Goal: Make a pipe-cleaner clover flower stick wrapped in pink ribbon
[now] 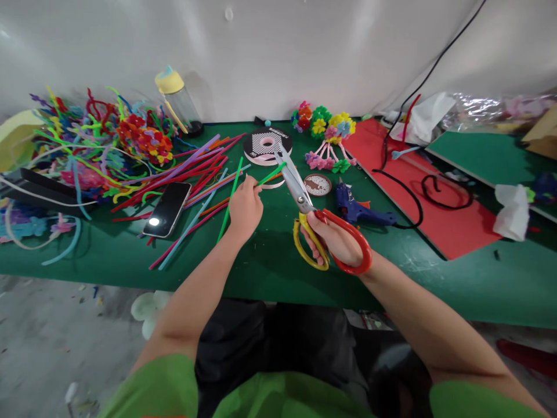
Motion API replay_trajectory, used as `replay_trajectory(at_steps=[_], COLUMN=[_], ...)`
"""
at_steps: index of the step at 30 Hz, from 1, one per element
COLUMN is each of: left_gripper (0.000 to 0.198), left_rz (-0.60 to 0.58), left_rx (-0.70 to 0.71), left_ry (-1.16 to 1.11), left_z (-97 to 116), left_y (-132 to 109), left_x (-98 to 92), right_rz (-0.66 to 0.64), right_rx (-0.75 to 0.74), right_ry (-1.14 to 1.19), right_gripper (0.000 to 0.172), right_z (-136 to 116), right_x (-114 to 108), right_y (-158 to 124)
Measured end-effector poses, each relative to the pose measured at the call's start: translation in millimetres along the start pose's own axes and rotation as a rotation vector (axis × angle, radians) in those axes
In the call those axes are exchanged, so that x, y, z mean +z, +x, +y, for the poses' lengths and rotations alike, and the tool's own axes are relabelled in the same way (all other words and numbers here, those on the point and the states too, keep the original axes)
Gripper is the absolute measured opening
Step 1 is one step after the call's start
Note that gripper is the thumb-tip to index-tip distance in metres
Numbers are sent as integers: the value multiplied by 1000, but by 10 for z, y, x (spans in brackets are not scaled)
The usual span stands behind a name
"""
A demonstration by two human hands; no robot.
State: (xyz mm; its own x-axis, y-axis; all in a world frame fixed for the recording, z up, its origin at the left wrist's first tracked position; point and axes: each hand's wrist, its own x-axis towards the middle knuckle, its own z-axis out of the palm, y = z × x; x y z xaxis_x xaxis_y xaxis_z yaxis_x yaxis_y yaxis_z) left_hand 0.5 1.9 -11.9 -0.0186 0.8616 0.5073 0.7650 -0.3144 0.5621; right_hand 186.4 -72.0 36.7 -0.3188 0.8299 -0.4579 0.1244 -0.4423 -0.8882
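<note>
Green table (270, 261) by white wall (304, 52): L hand (245, 208) pinches green pipe cleaner (272, 174), R hand (337, 238) grips scissors (300, 191).

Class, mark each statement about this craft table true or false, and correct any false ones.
1. The right hand holds scissors with red and yellow handles. True.
2. The left hand pinches a blue stem. False: it pinches a green pipe cleaner.
3. The blue glue gun lies left of the phone. False: it lies right of it.
4. The table top is green. True.
</note>
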Motion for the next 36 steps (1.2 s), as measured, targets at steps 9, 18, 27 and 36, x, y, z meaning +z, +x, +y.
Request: replay_trajectory(at_steps=[9, 18, 27, 36], left_gripper=[13, 25, 27, 25], left_rz=[-159, -141, -164, -118], left_rx=[79, 130, 78, 198], left_ry=[26, -263, -308, -203], left_z=[109, 138, 147, 146], left_y=[-21, 10, 29, 19], left_x=[0, -77, -95, -87], right_rz=[-48, -272, -299, -159], right_rx=[-16, -102, -135, -22], right_ry=[4, 103, 59, 37], right_gripper=[49, 55, 65, 55], right_z=[4, 108, 86, 72], right_x=[-10, -60, -68, -12], right_y=[9, 63, 47, 25])
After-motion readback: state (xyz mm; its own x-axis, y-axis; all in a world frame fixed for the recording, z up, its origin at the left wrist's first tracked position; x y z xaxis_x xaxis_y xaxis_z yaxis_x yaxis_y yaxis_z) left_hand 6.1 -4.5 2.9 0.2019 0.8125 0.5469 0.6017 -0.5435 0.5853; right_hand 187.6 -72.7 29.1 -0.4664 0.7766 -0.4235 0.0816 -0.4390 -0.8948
